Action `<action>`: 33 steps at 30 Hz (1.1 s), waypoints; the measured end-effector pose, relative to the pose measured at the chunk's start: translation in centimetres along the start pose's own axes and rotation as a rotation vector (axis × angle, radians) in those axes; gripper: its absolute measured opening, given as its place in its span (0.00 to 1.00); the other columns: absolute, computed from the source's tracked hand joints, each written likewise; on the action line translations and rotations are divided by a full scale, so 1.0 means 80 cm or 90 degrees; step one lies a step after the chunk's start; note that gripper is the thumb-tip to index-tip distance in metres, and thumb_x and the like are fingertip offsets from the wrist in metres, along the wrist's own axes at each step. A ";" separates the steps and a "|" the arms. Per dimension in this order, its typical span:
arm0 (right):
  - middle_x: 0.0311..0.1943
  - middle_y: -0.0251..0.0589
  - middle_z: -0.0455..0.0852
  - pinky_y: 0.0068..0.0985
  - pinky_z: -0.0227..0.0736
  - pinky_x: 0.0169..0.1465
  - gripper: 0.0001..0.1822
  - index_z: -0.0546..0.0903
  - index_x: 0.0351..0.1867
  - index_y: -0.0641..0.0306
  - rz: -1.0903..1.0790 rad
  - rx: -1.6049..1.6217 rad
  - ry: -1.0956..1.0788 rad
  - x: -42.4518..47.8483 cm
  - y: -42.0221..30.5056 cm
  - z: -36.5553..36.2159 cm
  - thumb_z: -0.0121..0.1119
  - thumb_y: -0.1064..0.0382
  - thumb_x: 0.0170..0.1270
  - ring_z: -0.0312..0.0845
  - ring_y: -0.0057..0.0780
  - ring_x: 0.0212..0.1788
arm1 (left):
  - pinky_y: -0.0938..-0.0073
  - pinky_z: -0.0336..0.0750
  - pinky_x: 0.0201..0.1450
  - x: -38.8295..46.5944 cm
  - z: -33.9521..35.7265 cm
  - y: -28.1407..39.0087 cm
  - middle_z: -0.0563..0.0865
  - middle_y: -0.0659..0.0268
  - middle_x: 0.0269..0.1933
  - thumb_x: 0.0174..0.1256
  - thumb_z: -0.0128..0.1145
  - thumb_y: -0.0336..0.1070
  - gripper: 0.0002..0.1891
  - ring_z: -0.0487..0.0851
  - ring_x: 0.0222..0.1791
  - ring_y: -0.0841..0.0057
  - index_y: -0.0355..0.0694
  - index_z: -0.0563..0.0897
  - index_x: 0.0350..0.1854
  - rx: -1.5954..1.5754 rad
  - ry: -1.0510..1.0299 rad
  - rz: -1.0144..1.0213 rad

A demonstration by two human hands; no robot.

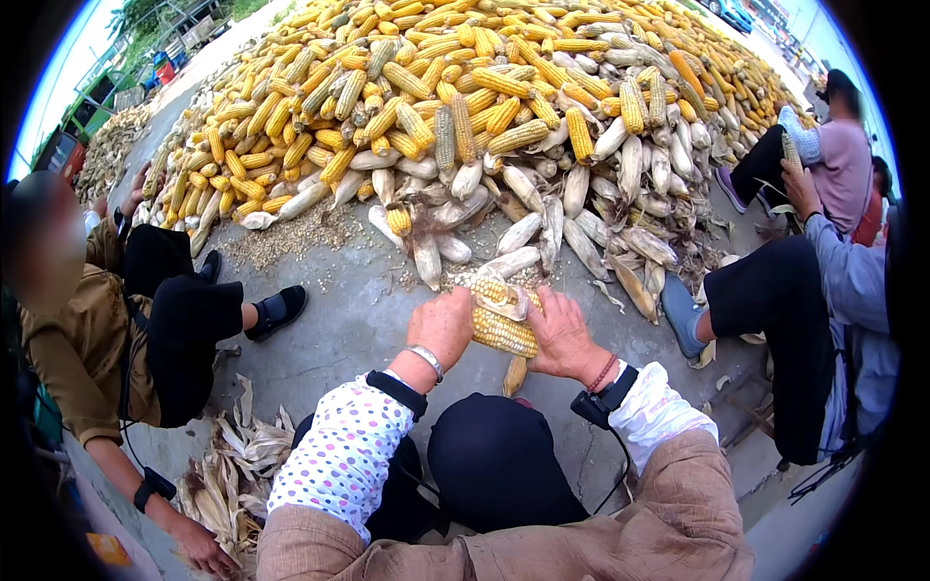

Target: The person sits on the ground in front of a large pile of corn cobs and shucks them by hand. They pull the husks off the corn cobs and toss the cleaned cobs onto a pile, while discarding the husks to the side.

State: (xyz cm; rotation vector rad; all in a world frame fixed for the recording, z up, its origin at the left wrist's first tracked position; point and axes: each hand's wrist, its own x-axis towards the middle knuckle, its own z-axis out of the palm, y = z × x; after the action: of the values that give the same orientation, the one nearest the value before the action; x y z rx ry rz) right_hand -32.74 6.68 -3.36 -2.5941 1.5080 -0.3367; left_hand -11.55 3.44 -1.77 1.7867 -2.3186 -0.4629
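Observation:
Both my hands hold ears of corn in front of my knees. My left hand [441,328], with a silver bracelet at the wrist, grips the left ends. On the right ends is my right hand [567,335], its wrist circled by a dark red bead bracelet. A yellow ear of corn [501,332] lies lowest between the hands. Just above it, a second ear [494,292] is partly covered by pale husk. One brown strip of husk [515,374] hangs below the ears. The fingertips of both hands are partly hidden.
A large heap of corn ears [450,109] rises ahead, with unhusked ears [519,232] at its near edge. Loose kernels [290,240] lie on the concrete. One person [94,312] sits at left beside a husk pile [232,479]; others [785,319] sit at right.

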 end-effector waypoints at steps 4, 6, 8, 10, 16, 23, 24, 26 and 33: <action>0.45 0.48 0.68 0.37 0.60 0.43 0.50 0.60 0.67 0.57 0.019 -0.035 -0.101 -0.025 0.005 -0.020 0.66 0.58 0.34 0.66 0.43 0.45 | 0.58 0.78 0.35 -0.011 0.023 0.024 0.85 0.52 0.31 0.59 0.47 0.33 0.06 0.85 0.31 0.57 0.38 0.77 0.31 0.025 -0.073 0.056; 0.44 0.48 0.68 0.36 0.60 0.42 0.49 0.60 0.67 0.57 -0.020 -0.094 -0.089 -0.039 0.009 -0.027 0.65 0.58 0.35 0.66 0.42 0.44 | 0.59 0.78 0.35 -0.015 0.026 0.030 0.85 0.53 0.31 0.59 0.48 0.33 0.06 0.85 0.31 0.57 0.39 0.77 0.31 0.034 -0.098 0.100; 0.42 0.47 0.68 0.35 0.58 0.40 0.47 0.61 0.67 0.56 -0.064 -0.147 -0.088 -0.059 0.019 -0.030 0.63 0.60 0.37 0.66 0.42 0.41 | 0.59 0.79 0.36 -0.010 0.015 0.023 0.85 0.53 0.30 0.59 0.48 0.34 0.06 0.85 0.32 0.57 0.39 0.78 0.31 0.040 -0.170 0.165; 0.42 0.48 0.69 0.36 0.60 0.43 0.48 0.60 0.66 0.57 0.051 -0.142 -0.172 -0.100 0.040 -0.030 0.65 0.59 0.36 0.67 0.43 0.43 | 0.57 0.77 0.34 0.007 -0.008 0.001 0.84 0.52 0.29 0.62 0.49 0.35 0.07 0.83 0.31 0.54 0.39 0.78 0.31 0.006 0.017 0.030; 0.46 0.48 0.76 0.39 0.72 0.50 0.45 0.62 0.60 0.65 0.711 0.413 -0.173 -0.309 0.111 0.033 0.71 0.61 0.36 0.74 0.45 0.50 | 0.53 0.71 0.32 0.006 -0.053 -0.041 0.81 0.49 0.28 0.67 0.50 0.40 0.12 0.79 0.31 0.48 0.37 0.74 0.30 -0.220 0.290 -0.137; 0.25 0.38 0.79 0.37 0.75 0.36 0.19 0.72 0.44 0.59 1.117 0.957 -0.268 -0.537 0.051 0.160 0.64 0.61 0.51 0.79 0.38 0.28 | 0.54 0.70 0.31 -0.021 -0.038 0.004 0.79 0.51 0.26 0.65 0.52 0.41 0.12 0.78 0.29 0.49 0.38 0.72 0.28 -0.239 0.236 0.049; 0.26 0.38 0.80 0.38 0.75 0.36 0.18 0.72 0.44 0.58 1.130 1.010 -0.295 -0.538 0.042 0.165 0.64 0.61 0.52 0.79 0.38 0.29 | 0.54 0.70 0.31 -0.022 -0.039 0.002 0.79 0.51 0.26 0.65 0.52 0.42 0.13 0.78 0.29 0.49 0.38 0.72 0.28 -0.243 0.230 0.055; 0.27 0.37 0.80 0.39 0.75 0.37 0.18 0.73 0.43 0.58 1.141 1.054 -0.347 -0.486 0.038 0.157 0.64 0.61 0.52 0.79 0.37 0.30 | 0.54 0.70 0.30 -0.022 -0.042 -0.001 0.79 0.51 0.26 0.65 0.52 0.42 0.13 0.78 0.29 0.50 0.38 0.72 0.28 -0.247 0.220 0.056; 0.67 0.57 0.54 0.37 0.70 0.52 0.37 0.49 0.68 0.62 0.204 1.157 0.305 0.086 0.164 -0.163 0.52 0.54 0.64 0.69 0.49 0.57 | 0.53 0.70 0.31 -0.007 -0.049 0.004 0.80 0.50 0.27 0.66 0.51 0.44 0.13 0.79 0.30 0.50 0.39 0.73 0.29 -0.296 0.215 0.025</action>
State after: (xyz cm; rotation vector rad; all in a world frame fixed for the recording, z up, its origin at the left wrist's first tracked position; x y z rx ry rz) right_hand -43.76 -5.74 7.31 -0.8249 0.7663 -1.4268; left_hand -10.38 3.50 2.03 1.4628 -1.8295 -0.5840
